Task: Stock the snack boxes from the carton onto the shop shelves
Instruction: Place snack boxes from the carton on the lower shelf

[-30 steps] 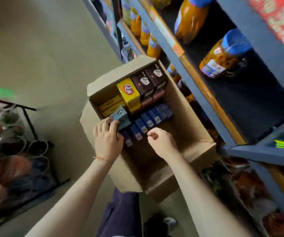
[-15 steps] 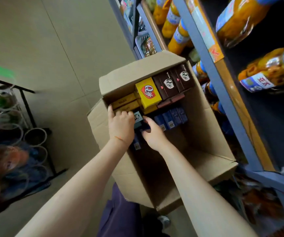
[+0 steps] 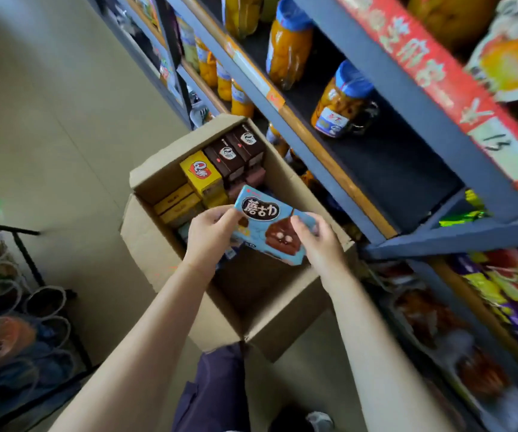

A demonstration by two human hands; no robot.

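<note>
The job looks to be at an early stage: the carton (image 3: 207,294) on the floor is well filled along its far side, with a yellow box (image 3: 201,176), two brown boxes (image 3: 235,151) and flat yellow packs (image 3: 178,202) standing in rows, while the near part of its floor shows bare cardboard. One light blue snack box (image 3: 270,226) is out of the rows and held above the carton's open top, between both hands. The left hand (image 3: 209,236) grips its left end, fingers curled round the edge; the right hand (image 3: 320,241) holds the right end, thumb on the printed face and the other fingers hidden behind. The box lies nearly flat, printed face turned up toward the camera, its long axis running from left to right and dipping toward the lower right, roughly toward the shelving. The dark shelf (image 3: 391,163) to the right, beside the jars of yellow fruit (image 3: 343,102), has open room, and it seems a likely place for it, though which shelf is meant cannot be told. Nothing from the carton can be seen on a shelf, so nearly all the stocking appears left to do.
</note>
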